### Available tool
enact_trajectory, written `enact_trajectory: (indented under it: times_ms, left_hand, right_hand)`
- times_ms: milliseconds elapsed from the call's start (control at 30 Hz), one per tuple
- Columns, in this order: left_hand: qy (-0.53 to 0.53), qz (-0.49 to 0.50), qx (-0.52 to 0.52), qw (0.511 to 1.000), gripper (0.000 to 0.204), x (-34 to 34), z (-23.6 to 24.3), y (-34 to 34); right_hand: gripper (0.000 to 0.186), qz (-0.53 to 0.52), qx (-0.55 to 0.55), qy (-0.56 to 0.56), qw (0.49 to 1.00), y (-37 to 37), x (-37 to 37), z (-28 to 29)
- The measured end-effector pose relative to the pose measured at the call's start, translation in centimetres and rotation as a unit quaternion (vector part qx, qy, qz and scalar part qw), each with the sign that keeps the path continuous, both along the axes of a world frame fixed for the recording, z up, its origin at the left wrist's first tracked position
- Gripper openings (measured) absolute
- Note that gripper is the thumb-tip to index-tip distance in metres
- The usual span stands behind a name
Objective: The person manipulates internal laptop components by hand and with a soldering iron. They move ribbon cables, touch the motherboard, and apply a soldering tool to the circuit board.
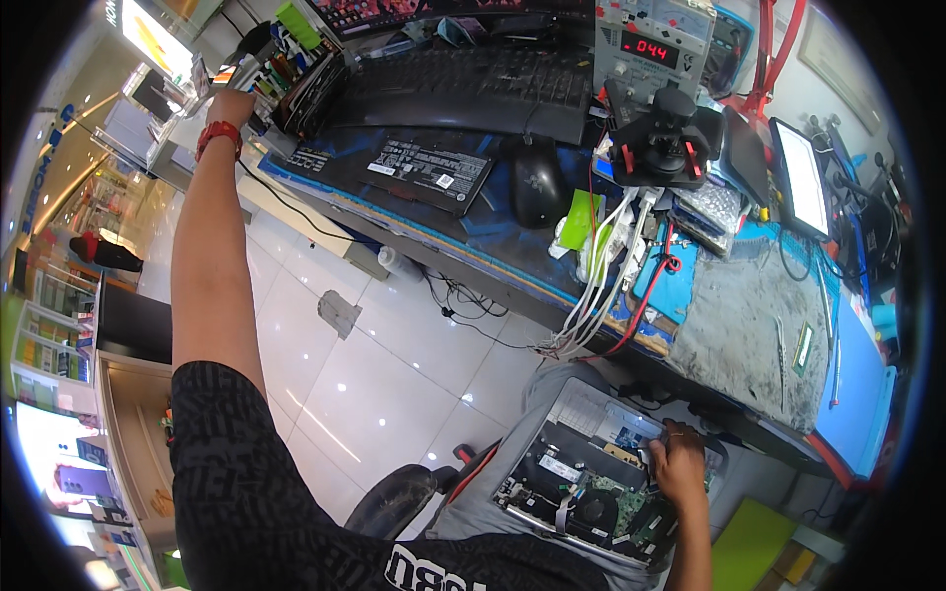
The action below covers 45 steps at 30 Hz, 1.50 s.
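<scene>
A laptop with its bottom cover off lies across my lap, its circuit board and fan exposed. My right hand grips its right edge, thumb on top and fingers curled over the side. Far to the upper left, my left arm is stretched out. My left hand, below a red wristband, is beside a rack of tools at the bench end; its fingers are too small and partly hidden to make out. A flat black laptop battery lies on the bench mat.
The bench holds a keyboard, a black mouse, a power supply with a red display and a grey work mat with tweezers. White cables hang off its front edge. A person stands far left.
</scene>
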<state>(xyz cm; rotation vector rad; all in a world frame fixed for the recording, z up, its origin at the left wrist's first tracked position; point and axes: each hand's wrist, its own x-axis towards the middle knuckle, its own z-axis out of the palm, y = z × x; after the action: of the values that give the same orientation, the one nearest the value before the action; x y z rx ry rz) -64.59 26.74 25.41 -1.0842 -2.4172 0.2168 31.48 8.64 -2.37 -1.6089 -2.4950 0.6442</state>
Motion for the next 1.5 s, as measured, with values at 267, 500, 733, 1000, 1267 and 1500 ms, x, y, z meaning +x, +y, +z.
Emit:
enact_trajectory:
  times_ms: [267, 500, 733, 1000, 1267, 1500]
  left_hand:
    - [-0.024, 0.019, 0.189, 0.982, 0.048, 3.4, 0.7, -1.5]
    - [-0.002, -0.078, 0.303, 0.95, 0.05, 15.5, 5.0, -7.5]
    - [-0.119, -0.375, 0.258, 0.882, 0.026, 41.2, -2.1, -19.5]
    - [-0.296, -0.645, 0.019, 0.704, 0.029, 69.7, -12.3, -30.3]
    - [-0.411, -0.564, 0.027, 0.715, 0.04, 72.2, -16.0, -30.8]
    - [-0.421, -0.274, -0.026, 0.864, 0.037, 67.5, -23.6, -26.8]
  right_hand:
    - [0.048, -0.002, 0.015, -0.002, 1.0, -0.3, 0.2, -0.6]
    - [0.049, -0.014, -0.007, 0.026, 1.0, -0.1, 0.2, -0.5]
    - [0.031, -0.007, 0.17, 0.105, 0.98, -0.9, -1.8, 2.8]
    - [0.044, 0.023, 0.083, 0.435, 0.896, -11.7, -7.0, 9.6]
    - [0.029, -0.128, 0.115, 0.431, 0.886, -14.7, 0.6, 8.0]
    - [0.04, -0.474, 0.129, 0.563, 0.665, -14.1, 8.5, 2.7]
